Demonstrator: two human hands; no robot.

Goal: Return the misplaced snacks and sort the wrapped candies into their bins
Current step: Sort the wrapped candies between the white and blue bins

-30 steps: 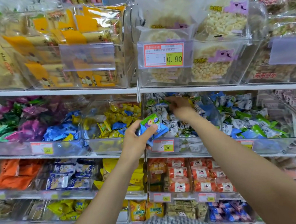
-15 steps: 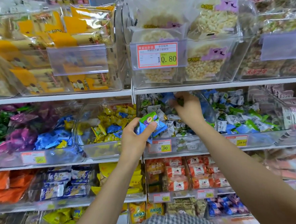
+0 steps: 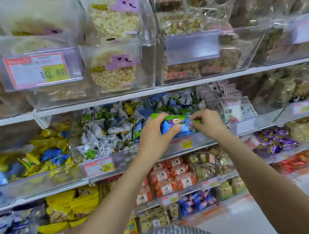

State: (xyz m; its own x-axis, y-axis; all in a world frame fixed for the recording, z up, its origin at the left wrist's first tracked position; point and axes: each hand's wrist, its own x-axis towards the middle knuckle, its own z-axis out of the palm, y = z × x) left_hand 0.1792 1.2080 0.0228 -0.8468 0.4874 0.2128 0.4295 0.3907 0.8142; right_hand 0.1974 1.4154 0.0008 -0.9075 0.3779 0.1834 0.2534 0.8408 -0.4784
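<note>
My left hand (image 3: 155, 136) grips a small bunch of green and blue wrapped candies (image 3: 175, 123) in front of a clear bin (image 3: 202, 141) on the middle shelf. My right hand (image 3: 207, 124) pinches the right end of a green wrapper in that bunch. The bin behind them holds blue, white and green wrapped candies (image 3: 174, 99). The bin to its left (image 3: 98, 154) is filled with black-and-white wrapped candies (image 3: 100, 132) mixed with some green and blue ones.
A bin of yellow candies with a few blue ones (image 3: 44, 154) sits at far left. Puffed-rice packs (image 3: 114, 70) fill the top shelf beside a 10.80 price tag (image 3: 38, 71). Red snack packs (image 3: 170, 177) lie below. Purple candies (image 3: 276, 140) are at right.
The view swung right. My right hand left the black-and-white candy bin and came to the bunch. My left hand carried the candies right, in front of the neighbouring bin.
</note>
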